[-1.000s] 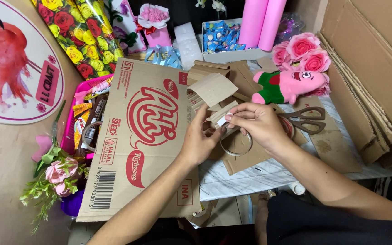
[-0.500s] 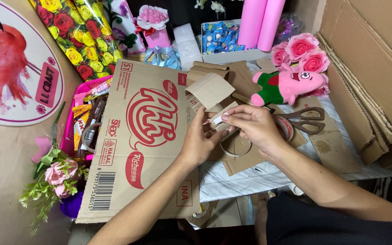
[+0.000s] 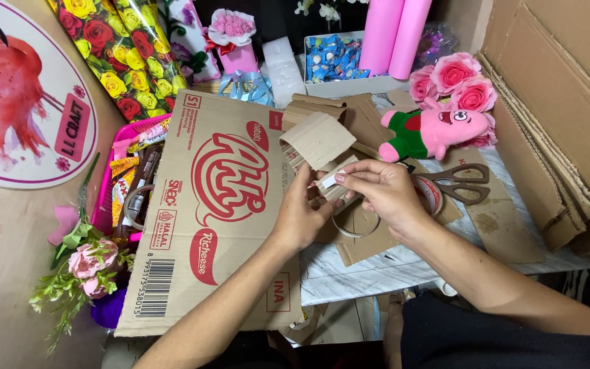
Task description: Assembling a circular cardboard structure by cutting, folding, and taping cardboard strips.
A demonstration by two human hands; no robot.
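Observation:
My left hand (image 3: 302, 213) and my right hand (image 3: 380, 193) meet over the table and together pinch a small folded strip of corrugated cardboard (image 3: 333, 180). A bit of white tape shows at the strip's near end, under my right thumb. Below the hands lies a clear tape roll (image 3: 354, 231) on a brown cardboard offcut (image 3: 370, 244). A large flattened printed cardboard box (image 3: 207, 205) lies under my left wrist. A loose curved cardboard piece (image 3: 317, 139) rests just beyond the hands.
Scissors (image 3: 457, 180) and a red tape roll (image 3: 433, 195) lie right of my hands. A pink plush toy (image 3: 433, 131) and pink roses (image 3: 453, 72) sit behind. Stacked cardboard sheets (image 3: 554, 137) stand at the right. A pink tray of snacks (image 3: 125, 179) and artificial flowers (image 3: 80, 266) are left.
My hands have stayed in place; the fingers shifted slightly along the cardboard strip.

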